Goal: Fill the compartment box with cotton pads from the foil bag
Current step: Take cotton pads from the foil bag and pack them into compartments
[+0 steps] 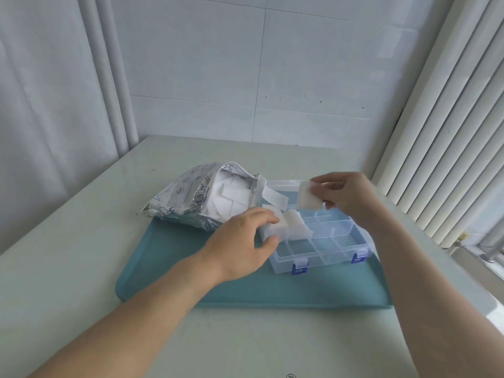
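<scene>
An open silver foil bag (185, 195) lies on its side at the tray's back left, with white cotton pads (231, 196) showing in its mouth. A clear compartment box (324, 241) with blue latches stands open on the tray. Some pads (296, 225) stand in its left compartments; the other compartments look empty. My left hand (242, 241) pinches a stack of pads (271, 223) at the box's left edge. My right hand (346, 196) holds a small stack of pads (309, 196) above the box's back part.
The box and part of the bag rest on a teal tray (191, 268) on a pale table (68, 255). A tiled wall stands behind, a curtain hangs at the left, and vertical blinds (450, 132) and a window sill are at the right.
</scene>
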The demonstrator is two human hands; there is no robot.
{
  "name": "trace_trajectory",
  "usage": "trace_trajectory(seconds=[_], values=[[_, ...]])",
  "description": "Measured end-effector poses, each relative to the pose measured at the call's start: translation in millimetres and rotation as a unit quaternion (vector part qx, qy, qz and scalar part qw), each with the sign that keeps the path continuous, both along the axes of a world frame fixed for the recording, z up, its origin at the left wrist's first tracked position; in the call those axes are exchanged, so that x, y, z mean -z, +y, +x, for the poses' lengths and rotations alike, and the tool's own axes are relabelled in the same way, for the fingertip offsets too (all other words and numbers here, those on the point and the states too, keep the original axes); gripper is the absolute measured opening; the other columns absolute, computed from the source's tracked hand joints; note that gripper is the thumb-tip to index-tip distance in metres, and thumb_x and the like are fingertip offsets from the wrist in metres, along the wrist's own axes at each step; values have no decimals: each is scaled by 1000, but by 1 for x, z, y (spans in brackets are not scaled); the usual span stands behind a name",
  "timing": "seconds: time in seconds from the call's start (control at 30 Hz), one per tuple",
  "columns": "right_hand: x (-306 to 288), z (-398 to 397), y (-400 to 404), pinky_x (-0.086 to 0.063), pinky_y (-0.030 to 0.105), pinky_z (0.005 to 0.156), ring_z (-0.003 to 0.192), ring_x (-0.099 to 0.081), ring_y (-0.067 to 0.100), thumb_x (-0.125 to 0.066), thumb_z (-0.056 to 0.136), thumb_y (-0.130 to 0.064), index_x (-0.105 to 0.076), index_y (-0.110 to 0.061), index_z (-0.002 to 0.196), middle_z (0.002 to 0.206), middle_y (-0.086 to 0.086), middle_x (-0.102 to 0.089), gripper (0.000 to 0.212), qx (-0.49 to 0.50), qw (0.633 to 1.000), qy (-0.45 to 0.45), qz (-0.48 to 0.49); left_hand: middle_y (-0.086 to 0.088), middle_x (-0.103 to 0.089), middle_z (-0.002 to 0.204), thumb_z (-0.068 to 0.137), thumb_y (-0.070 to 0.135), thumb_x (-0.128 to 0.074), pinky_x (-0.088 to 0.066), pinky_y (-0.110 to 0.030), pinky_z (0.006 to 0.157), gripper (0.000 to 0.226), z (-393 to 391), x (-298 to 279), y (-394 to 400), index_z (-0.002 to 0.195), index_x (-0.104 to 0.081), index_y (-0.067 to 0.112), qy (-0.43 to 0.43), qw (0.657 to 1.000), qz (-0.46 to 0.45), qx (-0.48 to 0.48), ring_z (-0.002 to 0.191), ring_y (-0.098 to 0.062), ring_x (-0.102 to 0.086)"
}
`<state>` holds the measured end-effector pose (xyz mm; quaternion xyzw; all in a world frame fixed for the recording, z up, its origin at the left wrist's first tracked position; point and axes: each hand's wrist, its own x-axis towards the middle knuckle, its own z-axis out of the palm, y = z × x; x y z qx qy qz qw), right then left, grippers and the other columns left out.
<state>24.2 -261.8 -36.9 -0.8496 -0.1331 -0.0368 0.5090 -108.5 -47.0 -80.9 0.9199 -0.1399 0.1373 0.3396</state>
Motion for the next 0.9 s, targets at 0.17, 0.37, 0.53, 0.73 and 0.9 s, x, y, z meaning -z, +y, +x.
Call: trace_trajectory(seconds=[0.17, 0.37, 0.53, 0.73, 0.9], values=[[4, 13, 13, -56, 32, 66, 67, -58, 26, -70, 89, -4, -77, -18, 93, 84, 15, -73, 17, -55, 987, 100, -116, 15, -53, 141, 99, 36, -57, -38, -18, 94, 38, 6, 9, 4, 133, -60, 19, 28, 999, 28, -16, 107, -3, -49], [7, 13, 25, -54, 26, 61, 55, -60, 17, -79, 82, -10, -69, -10, 103, 74, 13, -71, 23, -18, 976, 136, -171, 13, -53, 142, 98, 37, -55, -38, -29, 109, 39, 11, 14, 5, 132, -59, 18, 34, 999, 35, -21, 129, -7, -50], [9, 10, 34, -54, 22, 57, 51, -68, 15, -90, 73, -15, -65, -6, 94, 68, 10, -73, 34, 27, 979, 105, -173, 13, -53, 140, 98, 37, -56, -38, -29, 109, 39, 12, 15, 5, 132, -59, 18, 30, 999, 29, -19, 128, -7, -50], [11, 3, 38, -52, 27, 64, 59, -55, 21, -86, 72, -23, -71, -4, 70, 60, 4, -69, 25, 39, 958, 25, -284, 12, -53, 141, 99, 37, -55, -38, -31, 109, 40, 14, 17, 5, 133, -58, 17, 30, 999, 32, -16, 128, -8, -51], [2, 2, 43, -51, 26, 60, 49, -54, 12, -81, 75, -25, -73, -7, 62, 56, -4, -70, 24, 3, 930, 54, -363, 12, -54, 140, 99, 37, -54, -40, -32, 108, 40, 15, 18, 5, 133, -58, 17, 29, 999, 34, -15, 127, -9, -52]])
